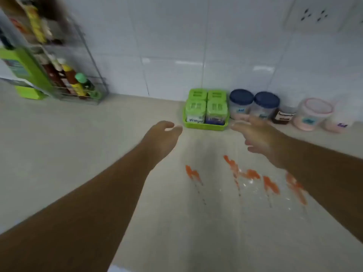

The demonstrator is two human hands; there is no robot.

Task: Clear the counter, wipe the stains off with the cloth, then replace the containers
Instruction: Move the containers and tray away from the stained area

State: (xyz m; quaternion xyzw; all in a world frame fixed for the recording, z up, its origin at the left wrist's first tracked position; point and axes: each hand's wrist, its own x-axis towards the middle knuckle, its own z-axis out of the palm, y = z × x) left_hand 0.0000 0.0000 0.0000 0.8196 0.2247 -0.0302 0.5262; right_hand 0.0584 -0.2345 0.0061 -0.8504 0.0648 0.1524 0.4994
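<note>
Green plastic tray (204,125) with four green-lidded square jars sits against the white tiled wall (176,55), and I take it as my landmark. My left hand (163,138) hangs just left of its near corner, fingers loosely spread, holding nothing; my right hand (261,138) is just right of it, equally empty and open. Both seem about equally near. Orange stains (251,173) lie on the beige counter (78,144) nearer me than the tray. Blue-lidded round jars (253,104) stand right of the tray. I see no cloth.
</note>
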